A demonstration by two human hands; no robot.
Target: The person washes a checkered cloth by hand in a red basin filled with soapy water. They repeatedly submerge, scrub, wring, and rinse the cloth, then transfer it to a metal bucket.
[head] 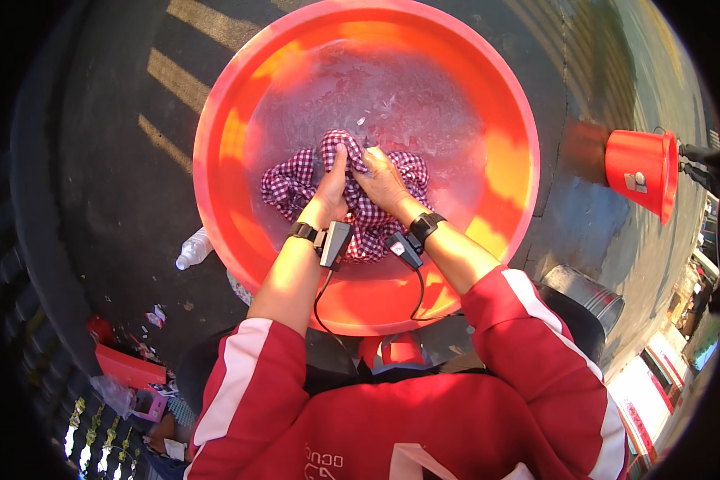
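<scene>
Before me stands a large round orange-red plastic basin with cloudy, sudsy water in it. A wet red-and-white checked cloth, perhaps a garment, lies bunched in the water. My left hand grips a raised fold of it from the left, thumb pointing up. From the right, my right hand grips the same fold, close to the left. Part of the cloth spreads to either side and below my wrists. Each wrist wears a black strap with a small cabled device.
A clear plastic bottle lies left of the basin. To the right are a red bucket and a metal bucket. A red box, a plastic bag and scraps lie at lower left. Cables hang from the wrist devices across the basin's near rim.
</scene>
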